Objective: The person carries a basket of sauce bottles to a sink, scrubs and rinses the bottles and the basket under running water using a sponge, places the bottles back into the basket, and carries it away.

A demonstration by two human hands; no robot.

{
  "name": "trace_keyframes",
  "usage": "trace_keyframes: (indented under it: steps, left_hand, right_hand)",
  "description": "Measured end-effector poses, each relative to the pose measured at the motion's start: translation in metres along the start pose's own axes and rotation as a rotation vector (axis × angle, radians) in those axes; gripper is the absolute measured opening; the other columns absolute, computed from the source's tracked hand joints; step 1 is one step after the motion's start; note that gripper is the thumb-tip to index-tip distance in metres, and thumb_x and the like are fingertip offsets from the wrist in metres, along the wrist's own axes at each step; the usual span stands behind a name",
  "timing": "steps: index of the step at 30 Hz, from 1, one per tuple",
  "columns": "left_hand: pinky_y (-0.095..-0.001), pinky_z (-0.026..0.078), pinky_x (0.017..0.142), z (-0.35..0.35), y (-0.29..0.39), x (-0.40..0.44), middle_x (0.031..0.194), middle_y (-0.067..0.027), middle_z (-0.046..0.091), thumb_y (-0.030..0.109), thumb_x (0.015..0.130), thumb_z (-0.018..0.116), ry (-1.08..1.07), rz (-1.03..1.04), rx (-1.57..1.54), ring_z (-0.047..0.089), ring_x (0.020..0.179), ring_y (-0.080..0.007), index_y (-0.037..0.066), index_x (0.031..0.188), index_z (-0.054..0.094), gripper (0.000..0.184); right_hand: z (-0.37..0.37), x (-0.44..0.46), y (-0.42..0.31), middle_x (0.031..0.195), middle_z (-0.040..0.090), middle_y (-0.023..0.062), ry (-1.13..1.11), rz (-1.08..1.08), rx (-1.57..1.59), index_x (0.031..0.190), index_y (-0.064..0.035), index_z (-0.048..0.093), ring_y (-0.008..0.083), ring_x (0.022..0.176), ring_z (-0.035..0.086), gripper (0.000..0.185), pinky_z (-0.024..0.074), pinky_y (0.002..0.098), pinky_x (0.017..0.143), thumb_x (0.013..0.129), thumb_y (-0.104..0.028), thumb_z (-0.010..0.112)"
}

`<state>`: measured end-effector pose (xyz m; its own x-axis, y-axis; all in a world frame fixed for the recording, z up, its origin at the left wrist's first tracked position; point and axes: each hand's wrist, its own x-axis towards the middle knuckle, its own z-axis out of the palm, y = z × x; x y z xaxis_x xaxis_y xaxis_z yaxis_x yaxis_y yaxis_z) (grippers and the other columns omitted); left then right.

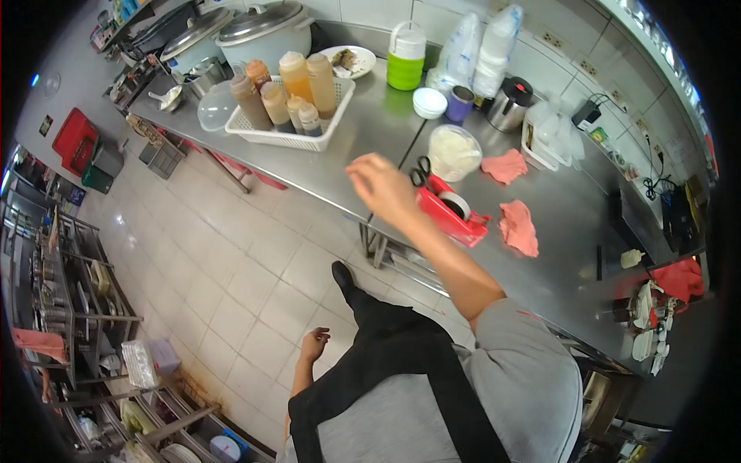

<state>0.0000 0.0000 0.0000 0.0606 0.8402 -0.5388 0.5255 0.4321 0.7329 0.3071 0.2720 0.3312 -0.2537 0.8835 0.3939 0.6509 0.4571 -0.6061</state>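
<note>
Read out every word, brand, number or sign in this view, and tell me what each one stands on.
No text can be read anywhere.
Plastic sleeves around the cups: bluish marks, too blurred to read.
Small green packet by the wall: too small to read.
Squeeze bottles and green-and-white jug: no readable lettering.

**Blurred hand, covered pots**

The right hand (378,184) is blurred, its palm-side detail unclear. The apron (386,336) partly hides the left arm (302,376). Lids (264,21) conceal the pots' (270,50) contents. Small items on the lower-left rack (77,309) are indistinct.
</note>
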Motion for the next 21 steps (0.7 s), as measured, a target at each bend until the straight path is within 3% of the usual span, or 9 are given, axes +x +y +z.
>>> trace_keyframes:
  steps: [3,5,8,10,12,15,16,19,21]
  left_hand:
    - [-0.0329,0.055,0.078,-0.039,0.017,-0.003,0.093,-0.0131,0.073,0.011,0.091,0.058,0.066,-0.045,-0.073,0.071,0.085,-0.0213,0.003,0.115,0.066,0.026]
    - [-0.031,0.054,0.075,-0.08,0.032,0.033,0.095,-0.0123,0.073,0.012,0.093,0.058,0.143,-0.028,-0.162,0.07,0.085,-0.019,0.001,0.116,0.065,0.026]
    - [-0.0285,0.053,0.071,-0.138,0.055,0.064,0.098,-0.0111,0.073,0.013,0.095,0.057,0.191,-0.097,-0.34,0.068,0.086,-0.0159,-0.001,0.116,0.064,0.026]
    - [-0.027,0.052,0.07,-0.184,0.064,0.095,0.098,-0.01,0.072,0.013,0.096,0.055,0.212,-0.036,-0.373,0.067,0.085,-0.0141,-0.001,0.116,0.064,0.025]
    - [-0.0259,0.051,0.069,-0.231,0.094,0.135,0.098,-0.0096,0.072,0.013,0.097,0.054,0.263,0.038,-0.361,0.066,0.084,-0.0131,-0.002,0.115,0.064,0.025]
    - [-0.0267,0.05,0.072,-0.305,0.175,0.193,0.098,-0.0084,0.071,0.014,0.098,0.054,0.409,0.192,-0.237,0.064,0.085,-0.0129,0.0,0.115,0.065,0.025]
    - [-0.027,0.05,0.072,-0.327,0.207,0.21,0.098,-0.0085,0.071,0.016,0.098,0.055,0.468,0.244,-0.208,0.063,0.085,-0.0129,0.0,0.115,0.065,0.025]
    - [-0.0291,0.05,0.074,-0.372,0.293,0.257,0.097,-0.0087,0.07,0.02,0.099,0.056,0.659,0.407,-0.152,0.064,0.087,-0.0149,0.002,0.117,0.065,0.027]
    - [-0.0338,0.053,0.08,-0.39,0.326,0.297,0.101,-0.0155,0.068,0.02,0.099,0.054,0.697,0.518,-0.17,0.063,0.099,-0.0205,0.004,0.115,0.066,0.025]
  right_hand:
    - [0.07,0.044,0.004,0.119,0.057,0.0187,0.074,0.141,0.114,0.118,-0.0068,0.061,0.0344,0.112,0.055,0.033,0.0482,0.0408,0.089,0.087,-0.018,0.065]
    - [0.115,0.096,0.034,0.117,0.056,0.0218,0.31,0.168,0.146,0.118,-0.0013,0.058,0.0373,0.109,0.055,0.036,0.0477,0.0425,0.089,0.088,-0.02,0.065]
    - [0.155,0.162,0.081,0.124,0.05,0.0267,0.385,0.401,0.051,0.131,0.0034,0.051,0.0397,0.109,0.056,0.052,0.0465,0.0442,0.091,0.093,-0.032,0.06]
    - [0.161,0.197,0.09,0.111,0.054,0.0301,0.456,0.538,0.0,0.134,0.008,0.043,0.0461,0.105,0.053,0.06,0.0442,0.0466,0.094,0.092,-0.031,0.061]
    - [0.161,0.222,0.106,0.125,0.05,0.0339,0.436,0.711,-0.002,0.142,0.0062,0.035,0.0472,0.116,0.05,0.07,0.0426,0.0449,0.099,0.09,-0.031,0.062]
    - [0.161,0.239,0.137,0.137,0.049,0.0314,0.387,0.719,0.084,0.146,0.0059,0.03,0.0412,0.127,0.05,0.073,0.0404,0.0421,0.104,0.087,-0.022,0.063]
    - [0.163,0.237,0.141,0.13,0.055,0.0298,0.413,0.659,0.096,0.145,0.0052,0.031,0.0422,0.122,0.053,0.07,0.0408,0.042,0.104,0.085,-0.012,0.062]
    - [0.158,0.231,0.143,0.133,0.054,0.0293,0.371,0.62,0.145,0.146,0.0047,0.031,0.0387,0.124,0.053,0.071,0.0402,0.0396,0.104,0.082,-0.004,0.06]
    - [0.155,0.226,0.143,0.136,0.052,0.028,0.338,0.606,0.167,0.147,0.0052,0.03,0.0367,0.126,0.052,0.073,0.0388,0.0382,0.106,0.081,-0.002,0.059]
